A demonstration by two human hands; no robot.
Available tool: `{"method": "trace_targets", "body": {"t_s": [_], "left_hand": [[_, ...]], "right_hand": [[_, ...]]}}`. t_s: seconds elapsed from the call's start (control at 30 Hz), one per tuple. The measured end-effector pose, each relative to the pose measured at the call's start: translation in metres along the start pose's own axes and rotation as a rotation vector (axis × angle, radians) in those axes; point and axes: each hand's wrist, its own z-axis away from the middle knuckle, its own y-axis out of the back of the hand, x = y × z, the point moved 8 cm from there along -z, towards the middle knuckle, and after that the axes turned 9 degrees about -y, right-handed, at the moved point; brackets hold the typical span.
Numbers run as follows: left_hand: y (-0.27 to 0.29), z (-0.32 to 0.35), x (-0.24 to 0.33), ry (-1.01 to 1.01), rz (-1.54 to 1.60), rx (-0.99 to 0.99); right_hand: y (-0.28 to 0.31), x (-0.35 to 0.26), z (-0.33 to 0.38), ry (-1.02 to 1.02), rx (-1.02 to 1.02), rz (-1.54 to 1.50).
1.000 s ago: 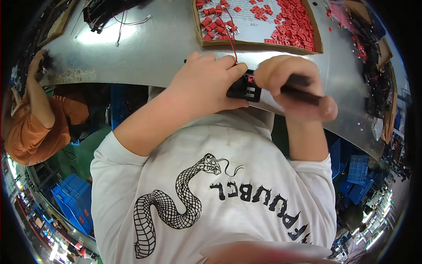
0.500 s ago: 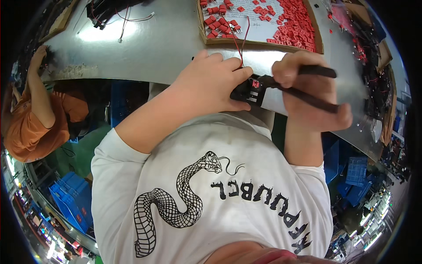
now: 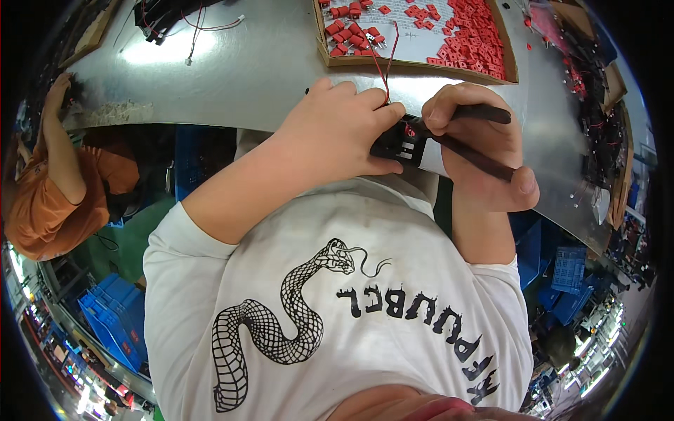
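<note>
My left hand (image 3: 340, 130) is closed around a black box-shaped part (image 3: 406, 147) at the table's near edge. A small red piece (image 3: 409, 130) shows in the part's surface. Thin red and black wires (image 3: 385, 78) rise from behind the fingers toward the carton tray. In my right hand (image 3: 488, 188) is a pair of black-handled pliers (image 3: 484, 161), its handles spread apart. The pliers' head is at the red piece; the jaw tips are too dark to make out. Most of the black part is hidden under my left fingers.
A shallow carton tray (image 3: 414, 68) of red connectors and small red plates stands beyond my hands. Black parts with wires (image 3: 165, 19) lie at the far left of the metal table (image 3: 232, 84). More black parts (image 3: 604, 133) line the right. A co-worker in orange (image 3: 60, 203) sits at left.
My right hand has moved left with the pliers, bringing their head onto the red piece. My left hand has stayed nearly still on the black part.
</note>
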Motion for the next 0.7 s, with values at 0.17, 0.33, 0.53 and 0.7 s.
{"method": "trace_targets", "body": {"t_s": [0.17, 0.33, 0.53, 0.7], "left_hand": [[0.001, 0.001, 0.0, -0.014, 0.002, 0.051], [-0.001, -0.005, 0.003, -0.048, -0.016, -0.041], [-0.002, -0.006, 0.016, -0.201, -0.038, -0.098], [-0.004, 0.002, 0.009, -0.102, -0.006, -0.007]], "right_hand": [[0.002, 0.003, 0.002, 0.048, 0.002, 0.048], [-0.005, 0.004, -0.02, -0.033, -0.135, -0.07], [-0.04, 0.016, -0.028, -0.464, -0.595, -0.157], [-0.002, -0.004, 0.002, -0.122, 0.002, -0.138]]}}
